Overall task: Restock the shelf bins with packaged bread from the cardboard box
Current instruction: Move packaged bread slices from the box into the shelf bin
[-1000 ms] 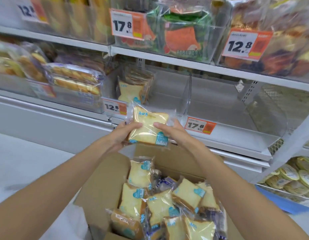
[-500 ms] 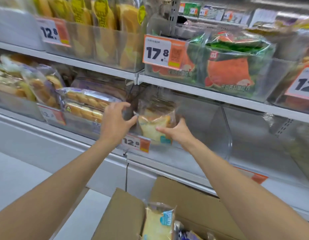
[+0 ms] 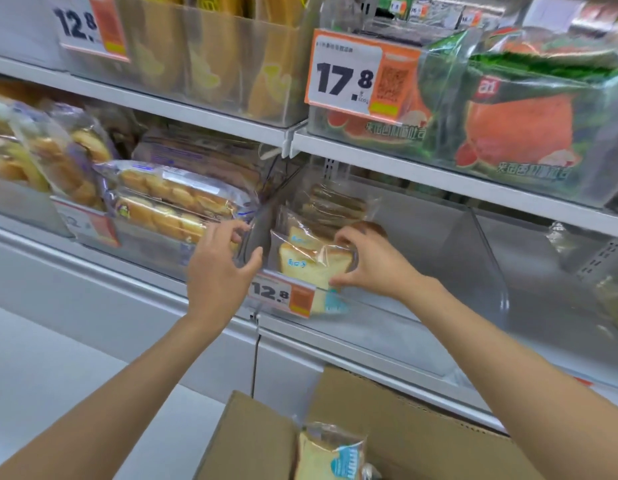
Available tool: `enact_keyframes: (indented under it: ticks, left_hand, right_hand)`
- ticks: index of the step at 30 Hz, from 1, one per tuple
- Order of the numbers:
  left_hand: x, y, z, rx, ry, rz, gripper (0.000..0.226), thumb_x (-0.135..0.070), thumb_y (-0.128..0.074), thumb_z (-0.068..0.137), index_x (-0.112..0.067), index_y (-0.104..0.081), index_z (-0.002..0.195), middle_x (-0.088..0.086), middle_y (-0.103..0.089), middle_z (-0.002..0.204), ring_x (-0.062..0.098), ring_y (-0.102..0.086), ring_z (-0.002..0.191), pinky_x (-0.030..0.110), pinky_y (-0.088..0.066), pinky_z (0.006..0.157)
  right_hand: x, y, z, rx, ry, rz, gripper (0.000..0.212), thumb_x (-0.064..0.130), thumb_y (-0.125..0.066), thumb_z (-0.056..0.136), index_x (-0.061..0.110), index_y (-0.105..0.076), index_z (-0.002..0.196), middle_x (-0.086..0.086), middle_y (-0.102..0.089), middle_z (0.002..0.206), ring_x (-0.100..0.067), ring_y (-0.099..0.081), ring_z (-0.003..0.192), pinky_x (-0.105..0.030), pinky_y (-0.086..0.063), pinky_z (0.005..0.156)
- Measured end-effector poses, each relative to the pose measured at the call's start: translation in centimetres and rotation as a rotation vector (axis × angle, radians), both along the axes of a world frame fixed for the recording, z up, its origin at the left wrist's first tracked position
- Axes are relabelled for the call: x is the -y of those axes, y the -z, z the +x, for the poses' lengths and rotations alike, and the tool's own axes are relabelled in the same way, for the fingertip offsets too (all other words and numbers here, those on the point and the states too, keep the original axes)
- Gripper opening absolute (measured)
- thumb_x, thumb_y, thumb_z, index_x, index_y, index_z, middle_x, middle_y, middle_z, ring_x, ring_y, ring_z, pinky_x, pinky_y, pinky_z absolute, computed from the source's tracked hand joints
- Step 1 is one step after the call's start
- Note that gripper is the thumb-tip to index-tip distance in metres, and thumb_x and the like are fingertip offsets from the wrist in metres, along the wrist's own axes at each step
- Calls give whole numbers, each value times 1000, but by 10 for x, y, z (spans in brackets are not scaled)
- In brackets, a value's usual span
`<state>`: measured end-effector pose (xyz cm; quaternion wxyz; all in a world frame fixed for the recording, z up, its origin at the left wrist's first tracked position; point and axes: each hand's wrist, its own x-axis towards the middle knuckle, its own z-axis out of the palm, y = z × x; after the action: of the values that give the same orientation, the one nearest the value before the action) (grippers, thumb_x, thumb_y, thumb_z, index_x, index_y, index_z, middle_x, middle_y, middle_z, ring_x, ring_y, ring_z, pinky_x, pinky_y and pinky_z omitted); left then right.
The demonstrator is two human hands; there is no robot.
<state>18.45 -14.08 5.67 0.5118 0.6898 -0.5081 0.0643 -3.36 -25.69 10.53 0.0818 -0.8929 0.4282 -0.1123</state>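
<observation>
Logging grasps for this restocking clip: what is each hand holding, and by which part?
The right hand grips the sliced bread pack by its right side, fingers on top, thumb below. The left hand holds nothing.

Bright, even overhead store lighting; faint shadows.
Glare on clear shelf bins; soft blur throughout, wide-angle bending at edges.

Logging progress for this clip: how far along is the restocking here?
Done: a few bread packets already stand at the back of the clear bin. In hand: the right hand grips a toast packet at the bin's front; the left hand is open. Left: the cardboard box shows at least one spare packet.
</observation>
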Motion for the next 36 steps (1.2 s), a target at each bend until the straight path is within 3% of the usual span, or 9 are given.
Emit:
enact_keyframes:
  ticks: [5,9,13,17,22,28,31,33,36]
  left_hand:
    - [-2,-2,0,-19,27,0,28,-21,-73,82,-21,-58,106,-4,-50,91,12,-45,73,28,-40,60]
    - [-4,-2,0,-28,36,3,29,-20,-73,83,-20,-58,107,-4,-50,91,8,-44,68,27,-41,59]
    - [-4,-2,-1,-43,40,3,29,-20,-72,83,-20,-58,108,-4,-51,92,5,-45,67,27,-42,58]
    - [-4,-2,-2,-44,38,1,29,-19,-72,83,-21,-57,108,-3,-51,93,7,-46,67,28,-44,58]
    - [-5,-5,-5,-69,28,24,28,-18,-70,84,-22,-56,108,-2,-50,97,13,-48,70,32,-48,60]
    - [-14,-12,-24,-123,-42,60,26,-17,-67,85,-20,-56,108,-4,-47,105,18,-52,81,29,-42,64]
    - [-24,-17,-36,-196,-24,144,24,-19,-67,87,-19,-55,108,-1,-49,106,18,-54,81,32,-44,69]
    - [-33,-22,-47,-198,44,197,21,-19,-66,87,-20,-57,106,0,-55,102,17,-55,84,34,-46,74]
    - [-46,-29,-73,-195,155,317,11,-19,-63,85,-23,-58,94,-4,-59,86,16,-57,80,34,-47,73]
  right_hand:
    - [1,2,23,-40,-18,-50,64,59,-78,62,28,-49,109,1,-50,115,-21,-47,102,-41,-46,87]
    - [4,-6,20,3,-61,66,85,69,-73,64,37,-44,138,2,-49,141,-19,-46,126,-37,-41,104]
    - [0,-4,22,-91,-44,-39,75,59,-71,76,42,-42,143,1,-45,144,-22,-42,130,-40,-39,106]
    - [-7,2,23,-156,31,-168,76,65,-62,81,41,-33,148,-2,-35,151,-26,-34,136,-45,-30,108]
    - [-2,-4,21,-38,11,83,85,86,-50,66,52,-35,142,-4,-35,153,-28,-32,140,-57,-23,113]
    - [-18,-1,32,-185,99,-114,63,68,-47,88,41,-39,145,-5,-43,147,-27,-31,137,-52,-14,113]
    - [-26,-10,24,-22,130,-3,62,66,-52,86,40,-45,142,-9,-43,146,-30,-31,138,-51,-12,116]
    - [-39,-20,4,147,131,-54,48,52,-58,89,31,-59,132,-9,-55,134,-30,-43,128,-46,-26,112]
    - [-72,-26,-42,305,111,-111,23,31,-61,90,18,-72,106,-3,-67,101,-22,-58,96,-38,-46,90]
